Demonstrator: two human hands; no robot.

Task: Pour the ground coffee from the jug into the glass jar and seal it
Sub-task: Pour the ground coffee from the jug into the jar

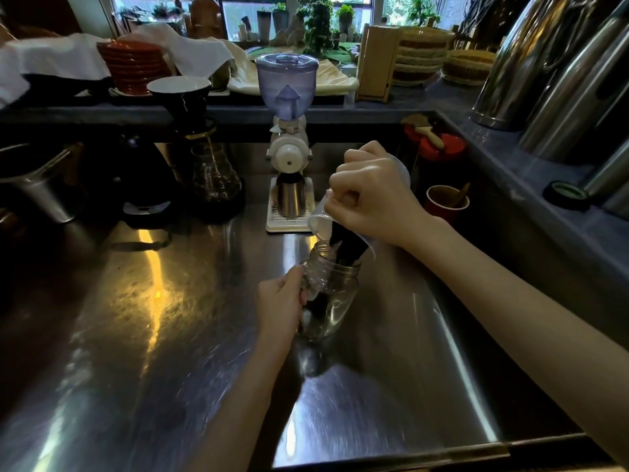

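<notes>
A clear glass jar stands on the steel counter in the middle of the view. My left hand grips its left side. My right hand holds a clear plastic jug tipped steeply over the jar's mouth. Dark ground coffee slides from the jug into the jar's opening. Some dark coffee shows inside the jar. No lid for the jar is in view.
A white coffee grinder with a steel cup stands just behind the jar. A glass carafe with dripper and a black scale sit at left. A red paper cup stands at right. Steel flasks line the raised right ledge.
</notes>
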